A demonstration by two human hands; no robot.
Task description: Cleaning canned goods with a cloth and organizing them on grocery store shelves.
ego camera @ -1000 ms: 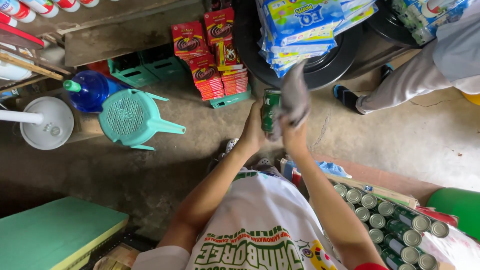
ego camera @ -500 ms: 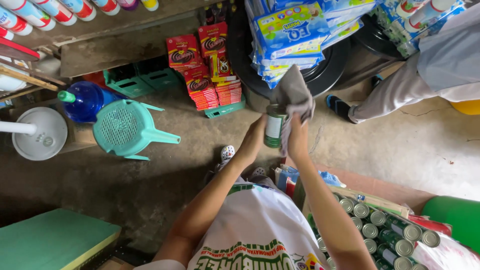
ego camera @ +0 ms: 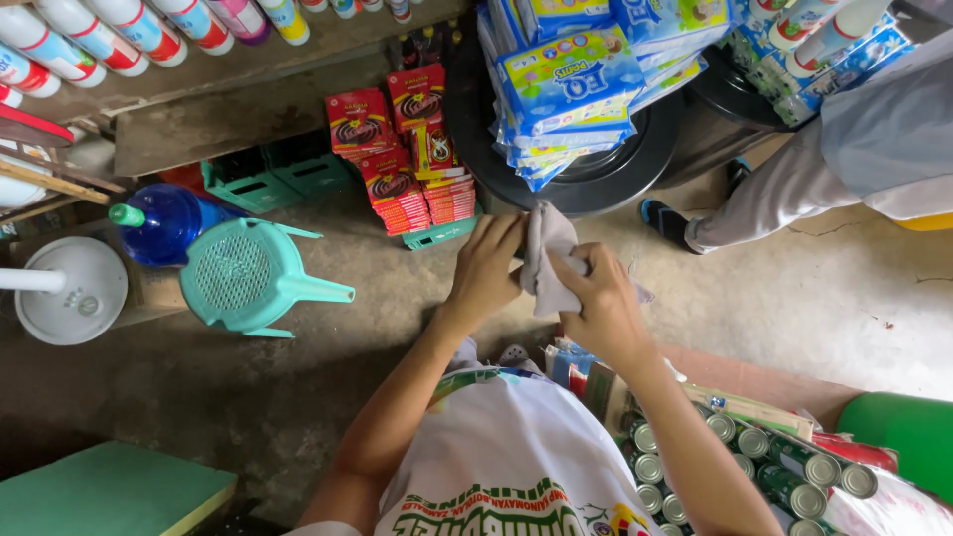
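My left hand (ego camera: pixel 486 266) and my right hand (ego camera: pixel 599 303) meet in front of my chest above the concrete floor. A grey cloth (ego camera: pixel 545 250) is bunched between them. My right hand presses the cloth against whatever my left hand grips. That object is hidden under the cloth and fingers; earlier frames show a green can there. Several green cans with silver lids (ego camera: pixel 737 459) stand packed in an open box at my lower right.
A teal plastic stool (ego camera: pixel 248 278), a blue water jug (ego camera: pixel 164 223) and a white fan base (ego camera: pixel 68 290) sit to the left. Stacks of red boxes (ego camera: pixel 397 149), hanging blue packets (ego camera: pixel 576 84) and a black tub (ego camera: pixel 606 169) are ahead. Another person's leg (ego camera: pixel 784 189) is at right.
The green can was raised and visible in my left hand; now both hands have dropped lower and closer together, and the grey cloth covers the can.
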